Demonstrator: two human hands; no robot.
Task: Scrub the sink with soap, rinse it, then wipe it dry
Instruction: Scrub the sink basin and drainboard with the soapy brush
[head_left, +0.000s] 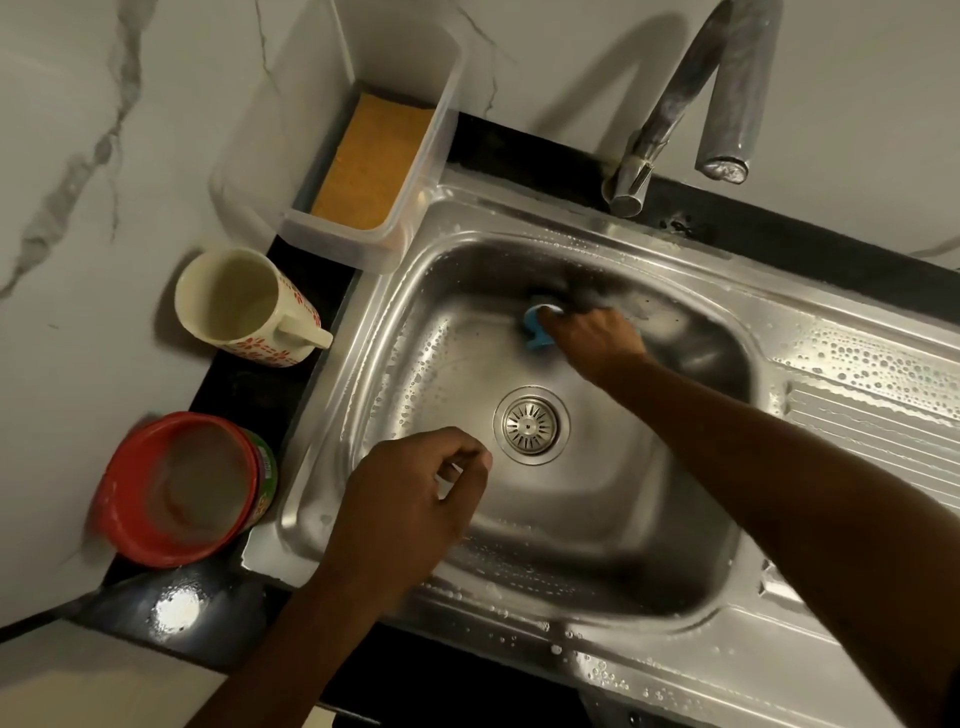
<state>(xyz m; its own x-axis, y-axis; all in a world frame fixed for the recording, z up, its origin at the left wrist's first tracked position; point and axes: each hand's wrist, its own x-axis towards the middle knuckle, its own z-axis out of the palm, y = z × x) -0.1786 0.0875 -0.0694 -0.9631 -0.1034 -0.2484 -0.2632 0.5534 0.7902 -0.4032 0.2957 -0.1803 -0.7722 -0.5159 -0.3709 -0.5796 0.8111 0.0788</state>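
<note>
The steel sink (597, 540) is wet and beaded with soap bubbles, its drain strainer (531, 424) in the middle of the basin. My right hand (592, 335) grips a blue scrubber (535, 327) and presses it against the basin's far wall; the scrubbing end is blurred. My left hand (410, 499) hovers over the basin's near left corner, fingers loosely curled, holding nothing. The tap (675, 104) stands behind the sink with its spout (722, 169) above the far rim; no water runs from it.
A clear plastic tub (363, 228) holding an orange sponge (371, 166) sits at the sink's back left corner. A cream mug (244, 306) and a red-rimmed container (182, 488) stand on the black counter to the left. The ribbed drainboard (872, 431) lies on the right.
</note>
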